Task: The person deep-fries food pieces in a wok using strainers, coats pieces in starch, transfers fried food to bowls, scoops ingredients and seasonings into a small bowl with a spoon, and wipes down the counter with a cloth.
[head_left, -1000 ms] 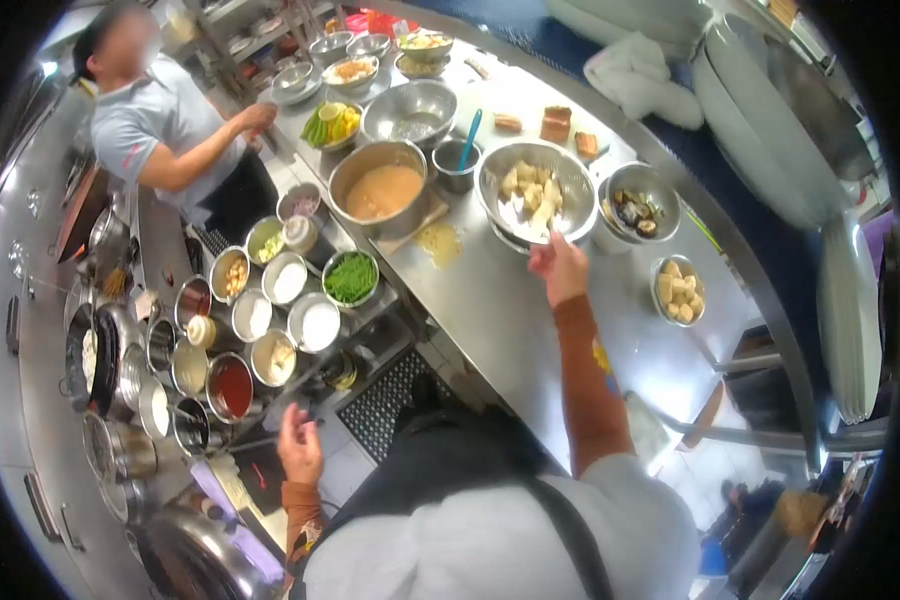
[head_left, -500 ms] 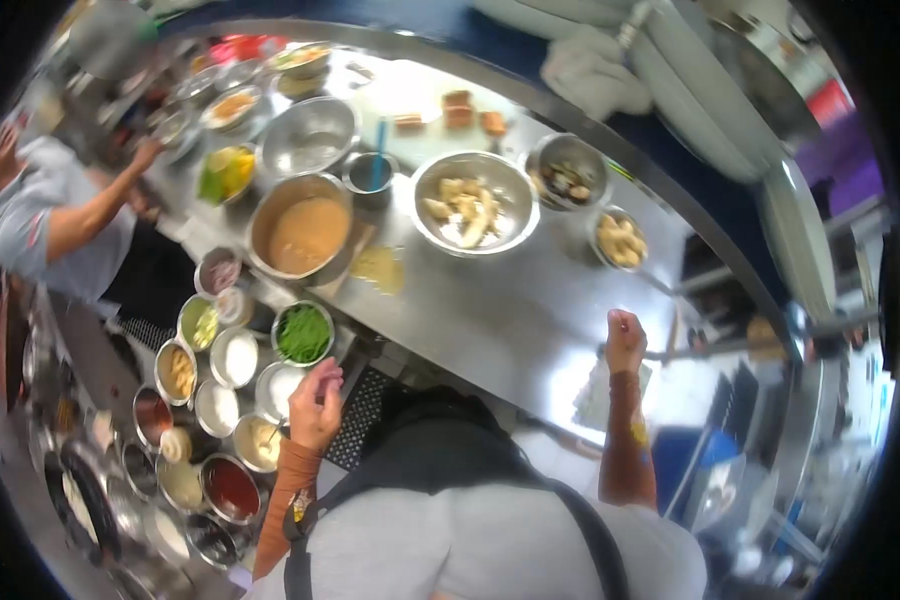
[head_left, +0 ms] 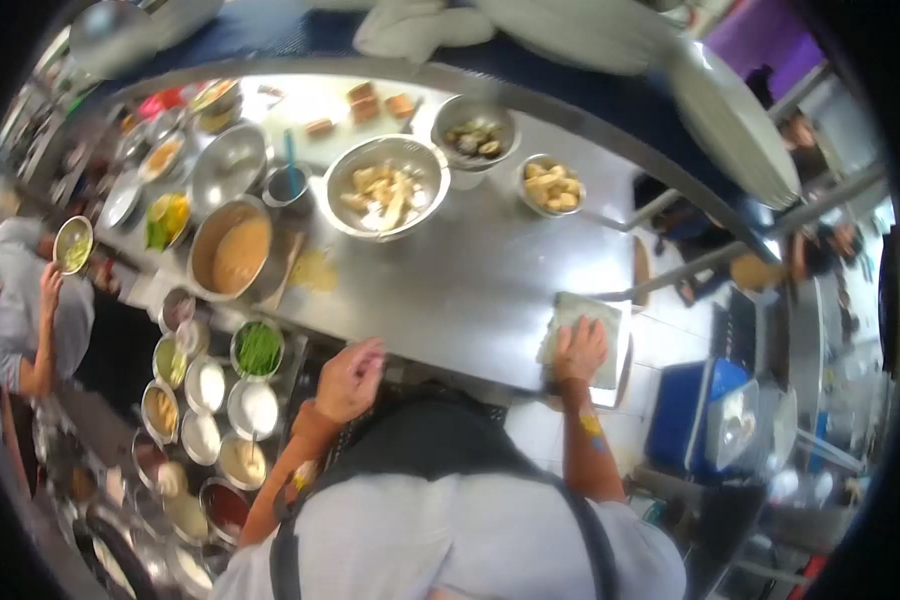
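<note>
My right hand point(head_left: 581, 348) lies on a pale grey-green cloth point(head_left: 562, 312) at the right end of the steel counter, fingers spread over it. The cloth rests partly on a flat white surface. My left hand point(head_left: 350, 380) hovers by the counter's front edge, fingers loosely curved and apart, with nothing seen in it. Nearest to it stands a bowl of chopped greens point(head_left: 258, 349). On the counter are a white-rimmed bowl of pale peeled pieces point(head_left: 385, 190), a small bowl of yellowish chunks point(head_left: 551, 187) and a bowl of dark pieces point(head_left: 475, 135).
A pot of orange-brown sauce point(head_left: 238, 258) stands at left beside a yellowish spill point(head_left: 315, 270). Several ingredient containers point(head_left: 205, 385) sit lower left. At far left a co-worker point(head_left: 40, 300) raises a small bowl point(head_left: 73, 245). A shelf edge point(head_left: 530, 95) crosses above; a blue bin point(head_left: 685, 405) stands right.
My right hand has come down onto the cloth and spread its fingers. The left has moved right, away from the containers. The view has turned right; the co-worker now holds up a bowl.
</note>
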A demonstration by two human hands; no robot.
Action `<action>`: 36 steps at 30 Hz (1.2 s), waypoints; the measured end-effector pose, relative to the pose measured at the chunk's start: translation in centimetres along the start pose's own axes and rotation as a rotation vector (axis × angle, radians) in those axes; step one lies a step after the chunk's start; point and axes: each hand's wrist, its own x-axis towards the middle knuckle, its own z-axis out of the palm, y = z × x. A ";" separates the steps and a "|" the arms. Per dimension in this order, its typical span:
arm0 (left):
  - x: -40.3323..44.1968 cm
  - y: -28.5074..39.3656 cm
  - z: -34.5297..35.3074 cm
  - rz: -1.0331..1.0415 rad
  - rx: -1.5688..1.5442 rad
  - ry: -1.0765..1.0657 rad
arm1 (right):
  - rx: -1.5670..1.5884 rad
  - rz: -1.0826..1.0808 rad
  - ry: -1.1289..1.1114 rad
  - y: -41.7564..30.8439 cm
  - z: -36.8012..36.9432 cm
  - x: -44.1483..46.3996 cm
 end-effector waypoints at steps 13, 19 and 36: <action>-3.4 1.3 8.0 0.008 0.066 -0.103 | 0.073 -0.042 -0.129 1.0 1.1 3.5; -3.3 3.4 11.5 -0.062 -0.015 -0.221 | 0.169 -0.034 -0.122 2.1 -0.2 3.5; -3.3 6.8 16.1 -0.037 -0.001 -0.307 | 0.221 -0.038 -0.092 2.0 -0.5 3.2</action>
